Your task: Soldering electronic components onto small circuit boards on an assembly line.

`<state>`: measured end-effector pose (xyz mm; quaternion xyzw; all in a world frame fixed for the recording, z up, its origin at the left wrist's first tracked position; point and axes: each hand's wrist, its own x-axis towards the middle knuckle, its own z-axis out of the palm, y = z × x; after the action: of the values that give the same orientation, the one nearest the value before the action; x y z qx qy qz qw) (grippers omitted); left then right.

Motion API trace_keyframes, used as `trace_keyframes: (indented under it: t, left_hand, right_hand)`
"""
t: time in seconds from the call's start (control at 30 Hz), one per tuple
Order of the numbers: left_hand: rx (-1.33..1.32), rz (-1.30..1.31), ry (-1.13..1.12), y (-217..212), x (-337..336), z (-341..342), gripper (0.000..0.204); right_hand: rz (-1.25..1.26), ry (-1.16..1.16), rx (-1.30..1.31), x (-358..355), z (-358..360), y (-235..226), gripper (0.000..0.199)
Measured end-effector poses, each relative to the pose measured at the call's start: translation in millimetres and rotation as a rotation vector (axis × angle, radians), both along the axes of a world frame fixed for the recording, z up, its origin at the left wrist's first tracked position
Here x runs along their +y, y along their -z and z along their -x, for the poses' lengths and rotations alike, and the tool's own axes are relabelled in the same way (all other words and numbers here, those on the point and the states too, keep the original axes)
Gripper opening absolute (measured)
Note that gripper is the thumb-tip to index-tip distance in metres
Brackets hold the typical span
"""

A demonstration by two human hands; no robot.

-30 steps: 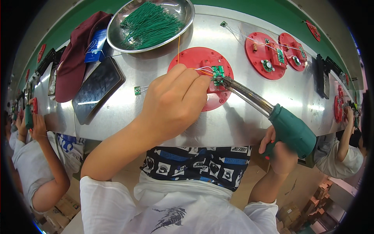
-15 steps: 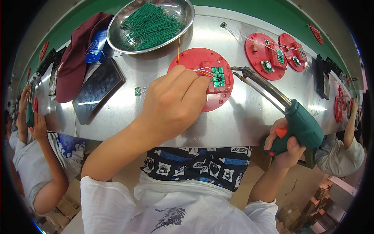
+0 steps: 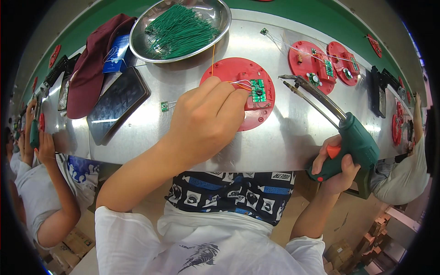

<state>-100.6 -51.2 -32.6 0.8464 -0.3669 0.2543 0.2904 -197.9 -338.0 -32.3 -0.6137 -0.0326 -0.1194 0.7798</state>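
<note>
A round red plastic jig (image 3: 229, 71) lies on the steel bench and carries a small green circuit board (image 3: 258, 90). My left hand (image 3: 206, 121) rests on the jig, its fingertips pinching thin wires just left of the board. My right hand (image 3: 337, 167) grips the green pistol-shaped soldering gun (image 3: 355, 137) at the bench's near edge. The gun's metal tip (image 3: 289, 80) points left, lifted clear of the board to its right.
A steel bowl (image 3: 215, 32) of green wires sits behind the jig. A dark phone (image 3: 117, 103), a maroon cloth (image 3: 91, 64) and a small loose board (image 3: 164, 107) lie to the left. More red jigs (image 3: 316, 59) are right. Other people work on both sides.
My right hand has drawn the soldering gun back to the right, lifting its tip off the green board. My left hand has stayed on the jig holding the wires.
</note>
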Motion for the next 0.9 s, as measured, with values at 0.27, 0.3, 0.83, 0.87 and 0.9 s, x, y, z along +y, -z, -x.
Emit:
trace_keyframes:
  t: [0.27,0.3,0.83,0.87,0.9]
  left_hand:
    - [-0.004,0.016,-0.029,-0.6,-1.3,0.9,0.017]
    - [-0.003,0.014,-0.026,-0.5,-1.3,0.9,0.018]
    - [-0.001,0.011,-0.04,-0.1,-2.9,0.9,0.017]
    - [-0.002,0.011,-0.04,-0.6,-3.1,0.9,0.017]
    - [-0.004,0.014,-0.041,-1.2,-3.5,0.9,0.017]
  right_hand:
    - [-0.017,0.007,0.002,0.2,-2.2,0.4,0.049]
    - [-0.018,0.006,0.001,0.2,-2.2,0.2,0.049]
    - [0.004,-0.01,-0.059,0.8,-3.2,2.8,0.047]
    - [0.006,-0.019,-0.061,0.4,-3.2,3.0,0.047]
    - [0.005,-0.018,-0.061,1.5,-3.4,2.1,0.047]
